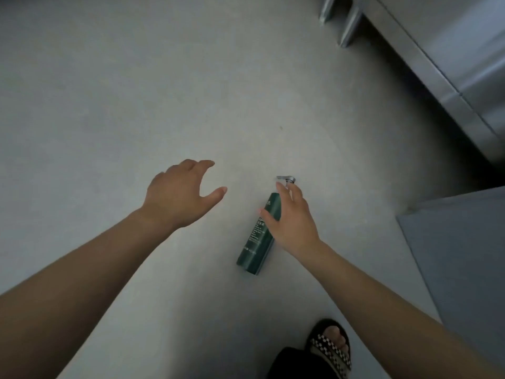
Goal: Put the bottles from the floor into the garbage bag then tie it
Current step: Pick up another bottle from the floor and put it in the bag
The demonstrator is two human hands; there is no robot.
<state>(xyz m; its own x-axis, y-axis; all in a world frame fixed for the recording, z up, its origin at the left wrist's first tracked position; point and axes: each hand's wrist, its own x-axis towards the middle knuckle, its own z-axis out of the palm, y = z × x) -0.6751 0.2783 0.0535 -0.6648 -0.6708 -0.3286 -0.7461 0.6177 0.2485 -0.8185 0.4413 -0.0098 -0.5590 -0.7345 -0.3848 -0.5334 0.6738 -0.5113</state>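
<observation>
On floor (136, 105): green bottle (252, 247) lying flat, pump end far, base near | over bottle's upper half: right hand (293, 222), fingers spread, grip not closed | left of bottle, well apart: left hand (177, 195), open, empty | nearer: right

You see dim, flat light, brightest on the floor (191, 105) mid-frame and falling to dark vignetting at the corners. Pale glare streaks the steel cabinet (470, 64), with deep shadow beneath it. The whole frame is slightly soft, and the small print on the bottle (252, 247) blurs past reading.
</observation>
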